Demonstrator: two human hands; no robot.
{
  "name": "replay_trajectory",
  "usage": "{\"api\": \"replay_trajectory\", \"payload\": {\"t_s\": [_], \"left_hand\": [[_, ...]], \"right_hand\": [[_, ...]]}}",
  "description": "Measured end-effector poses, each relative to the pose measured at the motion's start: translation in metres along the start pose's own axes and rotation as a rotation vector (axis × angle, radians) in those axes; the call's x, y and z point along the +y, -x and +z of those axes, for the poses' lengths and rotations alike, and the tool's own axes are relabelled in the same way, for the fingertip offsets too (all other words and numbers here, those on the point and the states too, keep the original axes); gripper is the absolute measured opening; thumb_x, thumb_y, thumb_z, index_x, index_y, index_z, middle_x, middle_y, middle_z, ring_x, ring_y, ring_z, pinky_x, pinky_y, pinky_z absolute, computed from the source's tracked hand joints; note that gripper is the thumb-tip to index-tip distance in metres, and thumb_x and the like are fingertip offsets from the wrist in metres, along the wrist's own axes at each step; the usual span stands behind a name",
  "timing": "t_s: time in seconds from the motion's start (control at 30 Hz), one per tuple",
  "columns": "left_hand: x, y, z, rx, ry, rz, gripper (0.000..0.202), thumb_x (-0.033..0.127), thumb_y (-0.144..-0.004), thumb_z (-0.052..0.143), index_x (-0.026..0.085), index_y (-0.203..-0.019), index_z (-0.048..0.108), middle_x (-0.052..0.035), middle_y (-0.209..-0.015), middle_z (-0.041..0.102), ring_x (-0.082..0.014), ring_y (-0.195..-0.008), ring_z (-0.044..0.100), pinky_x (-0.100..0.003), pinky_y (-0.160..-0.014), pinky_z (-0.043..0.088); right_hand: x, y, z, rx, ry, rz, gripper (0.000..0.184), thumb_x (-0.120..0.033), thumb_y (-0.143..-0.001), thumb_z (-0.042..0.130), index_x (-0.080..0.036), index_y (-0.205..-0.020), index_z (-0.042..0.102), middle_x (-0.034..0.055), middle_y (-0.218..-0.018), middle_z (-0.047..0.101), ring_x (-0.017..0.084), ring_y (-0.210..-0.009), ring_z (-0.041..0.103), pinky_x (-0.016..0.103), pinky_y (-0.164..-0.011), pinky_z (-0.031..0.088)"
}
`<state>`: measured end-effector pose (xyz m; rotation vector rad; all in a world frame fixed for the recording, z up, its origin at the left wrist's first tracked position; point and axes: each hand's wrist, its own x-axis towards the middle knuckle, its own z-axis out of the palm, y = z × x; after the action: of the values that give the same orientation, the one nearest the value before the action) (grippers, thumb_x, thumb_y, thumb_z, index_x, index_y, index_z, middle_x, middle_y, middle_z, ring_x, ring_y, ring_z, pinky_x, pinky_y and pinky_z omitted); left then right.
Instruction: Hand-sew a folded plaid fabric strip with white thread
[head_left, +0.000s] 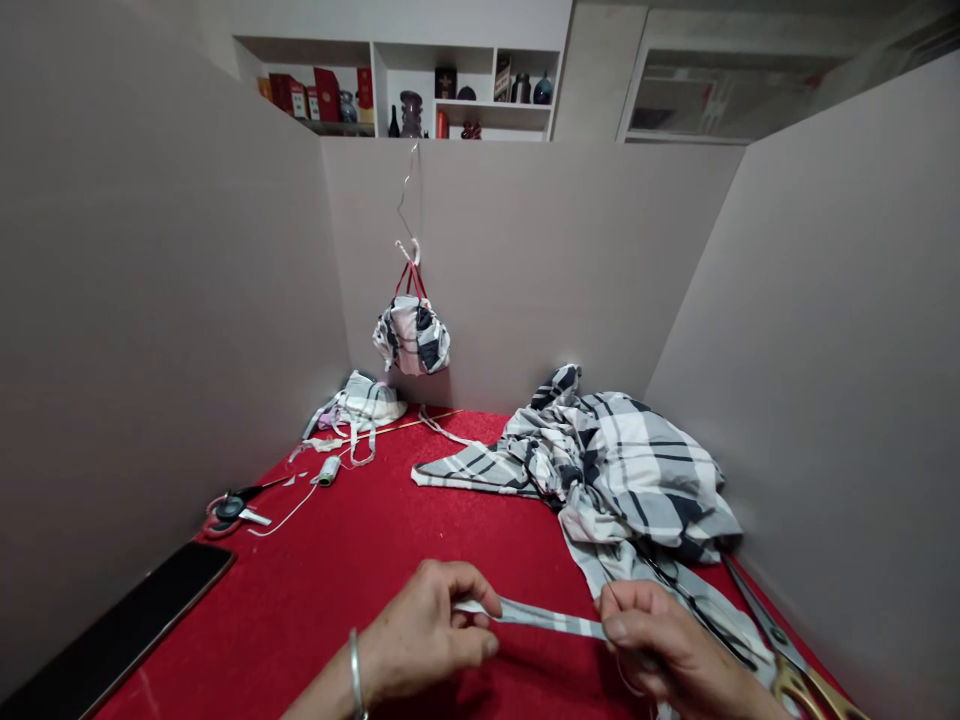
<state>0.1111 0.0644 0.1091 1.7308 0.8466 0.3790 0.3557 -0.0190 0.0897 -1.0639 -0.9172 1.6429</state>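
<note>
Left hand point(424, 635) and right hand point(660, 640) both narrow, pinching a plaid strip point(532, 618) pulled taut between them, above red felt point(360, 610). Crumpled plaid cotton point(622, 470) in a soft, folded heap just past the right hand; gold-handled shears point(802, 690) near the right edge, tight against a grey board wall point(810, 300). Open felt left of the hands, as far as a flat black slab point(120, 630) on the left edge. Thread spool point(328, 470) and black-handled scissors point(240, 503) well apart, further left.
</note>
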Motion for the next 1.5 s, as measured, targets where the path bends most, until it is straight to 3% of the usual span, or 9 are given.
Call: {"api": "replay_trajectory", "payload": {"t_s": [0.23,0.43,0.63,0.8,0.97,1.07,1.33,1.4,1.5], "left_hand": [[-0.003,0.002,0.002,0.133,-0.452,0.261,0.010,0.010,-0.064,0.059,0.016,-0.072,0.061,0.0018,-0.070,0.058,-0.0097,-0.061,0.047,-0.019,-0.057,0.033],[-0.003,0.001,0.005,0.174,-0.511,0.376,0.014,0.011,-0.072,0.057,0.017,-0.083,0.063,-0.0017,-0.072,0.059,-0.0113,-0.063,0.050,-0.020,-0.058,0.034],[-0.008,-0.002,0.009,0.246,-0.525,0.485,0.021,-0.004,-0.060,0.050,0.015,-0.066,0.058,0.0006,-0.063,0.054,-0.0090,-0.057,0.046,-0.018,-0.053,0.029],[-0.003,0.001,0.008,0.216,-0.439,0.446,0.020,-0.005,-0.059,0.047,0.014,-0.059,0.053,0.0018,-0.059,0.050,-0.0079,-0.055,0.044,-0.017,-0.051,0.028],[-0.004,0.001,0.009,0.190,-0.437,0.432,0.031,-0.002,-0.064,0.048,0.018,-0.077,0.068,0.0011,-0.061,0.053,-0.0088,-0.056,0.046,-0.018,-0.053,0.028],[-0.004,0.000,0.009,0.158,-0.449,0.424,0.030,-0.001,-0.064,0.048,0.019,-0.074,0.069,0.0012,-0.059,0.051,-0.0090,-0.056,0.046,-0.018,-0.052,0.028],[0.007,0.007,0.006,0.114,-0.451,0.375,0.014,0.003,-0.060,0.053,0.016,-0.062,0.049,0.0024,-0.064,0.050,-0.0093,-0.058,0.044,-0.019,-0.052,0.027],[0.010,0.009,0.006,0.112,-0.427,0.350,0.014,0.009,-0.061,0.060,0.017,-0.067,0.050,0.0029,-0.067,0.050,-0.0101,-0.061,0.044,-0.020,-0.055,0.028],[0.011,0.008,0.007,0.143,-0.264,0.302,0.022,0.031,-0.081,0.050,0.017,-0.065,0.046,0.0034,-0.062,0.043,-0.0103,-0.059,0.040,-0.021,-0.056,0.029]], "right_hand": [[-0.003,0.001,0.001,0.007,0.030,0.000,0.020,-0.022,-0.066,0.062,-0.016,-0.054,0.047,-0.0089,-0.037,0.033,0.003,-0.034,0.021,0.017,-0.037,0.016],[-0.002,-0.002,0.001,0.015,-0.020,-0.008,0.020,-0.023,-0.064,0.063,-0.016,-0.054,0.047,-0.0090,-0.037,0.033,0.003,-0.033,0.021,0.017,-0.036,0.015],[0.000,-0.004,0.001,0.011,-0.040,-0.012,0.019,-0.020,-0.062,0.062,-0.016,-0.052,0.046,-0.0090,-0.037,0.032,0.003,-0.033,0.022,0.017,-0.035,0.015],[0.004,-0.005,0.001,0.014,-0.033,-0.011,0.018,-0.020,-0.062,0.062,-0.016,-0.052,0.047,-0.0088,-0.035,0.033,0.004,-0.032,0.022,0.017,-0.035,0.016],[0.003,-0.005,0.003,0.048,0.004,0.003,0.015,-0.020,-0.061,0.061,-0.016,-0.053,0.049,-0.0090,-0.033,0.033,0.004,-0.032,0.023,0.017,-0.035,0.016],[0.001,-0.004,0.006,0.064,0.025,0.001,0.015,-0.021,-0.060,0.061,-0.016,-0.051,0.049,-0.0086,-0.034,0.034,0.004,-0.032,0.023,0.018,-0.035,0.017],[-0.008,-0.001,0.002,0.074,0.111,-0.024,0.023,-0.028,-0.063,0.063,-0.017,-0.054,0.045,-0.0097,-0.038,0.031,0.004,-0.036,0.021,0.018,-0.037,0.015],[-0.011,0.001,0.002,0.073,0.158,-0.027,0.024,-0.029,-0.064,0.063,-0.017,-0.054,0.044,-0.0087,-0.042,0.032,0.005,-0.039,0.024,0.019,-0.039,0.017],[-0.017,0.005,0.005,0.076,0.270,-0.040,0.025,-0.030,-0.065,0.062,-0.017,-0.055,0.044,-0.0074,-0.045,0.032,0.006,-0.042,0.026,0.020,-0.042,0.018]]}}
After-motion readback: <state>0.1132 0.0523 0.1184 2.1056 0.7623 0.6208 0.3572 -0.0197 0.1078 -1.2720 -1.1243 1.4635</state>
